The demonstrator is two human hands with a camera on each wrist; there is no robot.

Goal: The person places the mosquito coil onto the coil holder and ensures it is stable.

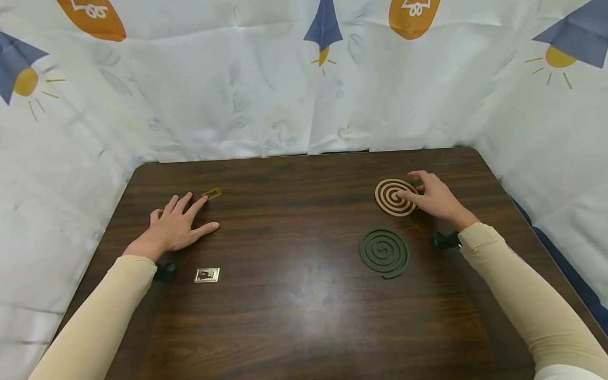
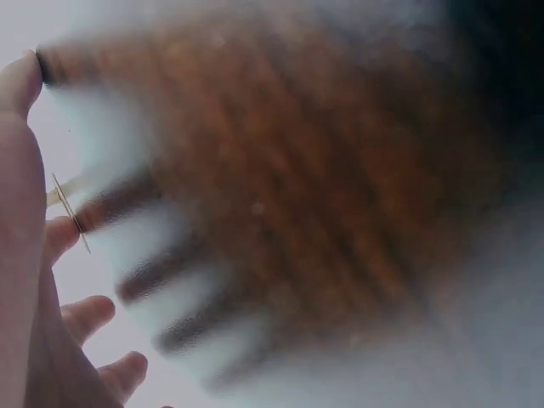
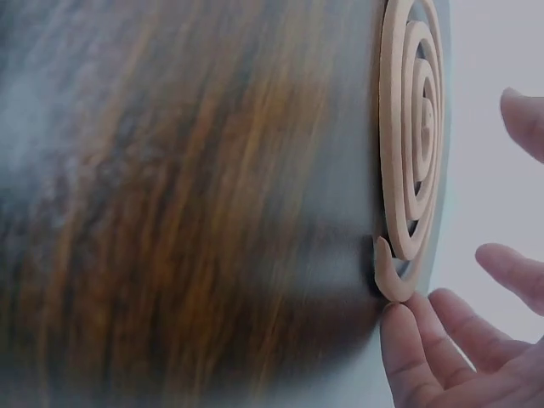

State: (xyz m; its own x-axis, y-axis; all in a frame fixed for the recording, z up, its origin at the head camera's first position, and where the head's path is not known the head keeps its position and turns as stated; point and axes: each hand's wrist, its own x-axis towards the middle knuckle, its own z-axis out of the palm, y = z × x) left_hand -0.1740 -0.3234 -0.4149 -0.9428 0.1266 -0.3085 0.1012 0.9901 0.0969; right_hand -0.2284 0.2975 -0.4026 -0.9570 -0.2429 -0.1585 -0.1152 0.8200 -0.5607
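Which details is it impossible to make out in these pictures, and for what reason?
Head view: picture on the small plate, too small.
Head view: part of the tan coil, hidden behind the right hand.
Left wrist view: surface of the table, blurred.
Right wrist view: tan coil's top, cut off by the upper edge.

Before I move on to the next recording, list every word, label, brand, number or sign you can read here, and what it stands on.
No readable text in any view.
Small rectangular metal plate: dark markings, too small to tell whether any are letters.
Gold-coloured metal piece: nothing legible.
Tan mosquito coil and green mosquito coil: no lettering visible.
Cloth backdrop: printed drawings, no legible words.
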